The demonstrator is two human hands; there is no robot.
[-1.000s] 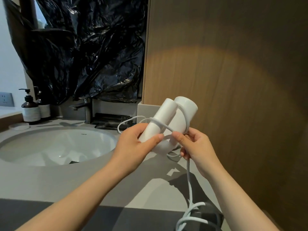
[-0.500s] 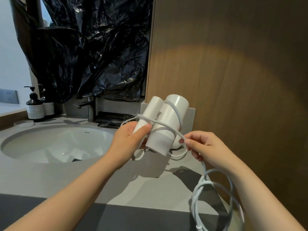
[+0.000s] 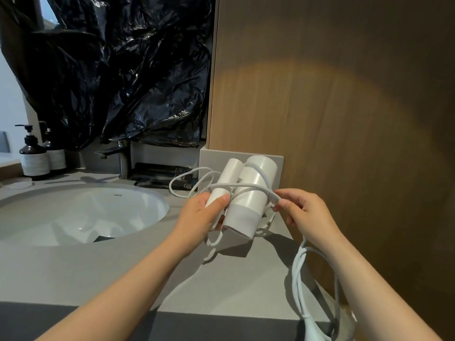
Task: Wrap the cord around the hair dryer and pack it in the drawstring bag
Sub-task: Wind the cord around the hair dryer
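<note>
Hair dryer (image 3: 248,193) is white, folded, handle lying beside the barrel, held up off the counter between both hands. I see the left hand (image 3: 199,215) gripping it from the left: thumb (image 3: 222,199) pressed on the handle, fingers curled behind where I can't see them. Cord (image 3: 248,185) is white too. One strand crosses the front of handle and barrel, another goes over the barrel higher up, and loose loops stick out past the left hand toward the sink side. More loops hang under the dryer.

Right hand (image 3: 305,212) sits just right of the barrel and pinches the cord at its fingertips (image 3: 279,198), the strand running taut from there across the dryer. Remaining fingers are curled. Below the right wrist the rest of the cord drops in several slack loops to the counter edge and out of frame.

Counter (image 3: 123,267) is grey, under both forearms. Directly behind the dryer, beyond the hands, is a grey box (image 3: 209,158) against a wood panel (image 3: 332,119) that fills the side right of the right hand. Left of the left hand is a white sink (image 3: 73,212). Beyond it are a faucet (image 3: 118,153) and dark flat packets (image 3: 157,171). Far left are two dark pump bottles (image 3: 34,158) and a small dish (image 3: 17,184). Black plastic sheeting (image 3: 123,70) hangs above the faucet.
</note>
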